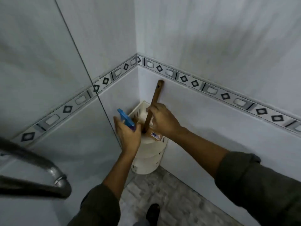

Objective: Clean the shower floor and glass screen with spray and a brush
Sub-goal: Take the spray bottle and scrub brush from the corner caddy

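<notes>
A white tiered corner shelf stands in the shower corner. My left hand is closed around a spray bottle, whose blue trigger head sticks up above my fingers over the shelf's top tier. My right hand grips the brown wooden handle of a brush; the handle stands nearly upright against the wall tile and its lower end dips into the top tier. The brush head is hidden. The glass screen fills the left side, its edge running down to the shelf. Grey shower floor lies below.
A metal pipe or rail curves across the lower left, close to the camera. A small labelled item sits at the shelf's top rim. Tiled walls with a patterned border meet in the corner. A dark shoe tip shows on the floor.
</notes>
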`<state>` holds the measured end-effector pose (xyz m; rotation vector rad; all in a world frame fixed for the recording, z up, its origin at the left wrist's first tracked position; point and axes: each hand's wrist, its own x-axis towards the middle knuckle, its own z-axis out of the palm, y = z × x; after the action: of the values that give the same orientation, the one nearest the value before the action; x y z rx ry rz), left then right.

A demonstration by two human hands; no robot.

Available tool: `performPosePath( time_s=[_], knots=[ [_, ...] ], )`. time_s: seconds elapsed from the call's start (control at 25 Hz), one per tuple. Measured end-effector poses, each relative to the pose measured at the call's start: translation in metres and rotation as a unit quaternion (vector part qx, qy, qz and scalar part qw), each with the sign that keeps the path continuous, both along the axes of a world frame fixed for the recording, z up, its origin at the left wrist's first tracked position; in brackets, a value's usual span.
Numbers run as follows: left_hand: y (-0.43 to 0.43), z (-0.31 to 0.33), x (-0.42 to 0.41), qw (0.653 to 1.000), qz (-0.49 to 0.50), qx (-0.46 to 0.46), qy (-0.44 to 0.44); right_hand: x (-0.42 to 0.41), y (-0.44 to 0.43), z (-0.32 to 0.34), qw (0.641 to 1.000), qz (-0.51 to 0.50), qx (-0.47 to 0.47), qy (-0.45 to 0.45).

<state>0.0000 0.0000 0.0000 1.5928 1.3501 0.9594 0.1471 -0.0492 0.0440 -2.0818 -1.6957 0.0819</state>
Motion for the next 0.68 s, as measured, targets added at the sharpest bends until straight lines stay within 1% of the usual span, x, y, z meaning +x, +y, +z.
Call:
performPosePath(
  time_s=[0.04, 0.12, 0.2, 0.28, 0.36, 0.4, 0.52, 0.6, 0.68],
  knots=[
    [0.004, -0.004, 0.001, 1.000, 0.006, -0.017, -0.008, 0.002, 0.011, 0.001, 0.997, 0.050, -0.012, -0.066],
    [0.009, -0.008, 0.003, 0.999, 0.003, -0.050, -0.016, 0.004, 0.027, 0.008, 0.969, 0.105, -0.067, -0.213],
    [0.015, -0.014, 0.005, 0.998, 0.003, -0.055, -0.009, 0.008, 0.046, 0.015, 0.932, 0.120, -0.142, -0.310],
    [0.022, -0.021, 0.004, 0.999, 0.008, -0.050, -0.003, 0.007, 0.059, 0.017, 0.885, 0.115, -0.224, -0.393],
    [0.028, -0.027, 0.001, 0.999, 0.007, -0.044, 0.011, 0.004, 0.066, 0.023, 0.855, 0.093, -0.287, -0.423],
    [0.030, -0.030, 0.000, 0.999, -0.002, -0.038, 0.014, 0.003, 0.068, 0.027, 0.850, 0.090, -0.298, -0.426],
    [0.029, -0.025, 0.000, 0.999, -0.033, -0.038, 0.013, 0.001, 0.068, 0.034, 0.852, 0.062, -0.320, -0.410],
    [0.028, -0.022, 0.000, 0.998, -0.043, -0.036, 0.006, -0.001, 0.066, 0.044, 0.854, 0.041, -0.369, -0.363],
    [0.027, -0.022, -0.001, 0.998, -0.050, -0.031, -0.015, 0.000, 0.058, 0.057, 0.854, 0.013, -0.428, -0.294]
  ],
)
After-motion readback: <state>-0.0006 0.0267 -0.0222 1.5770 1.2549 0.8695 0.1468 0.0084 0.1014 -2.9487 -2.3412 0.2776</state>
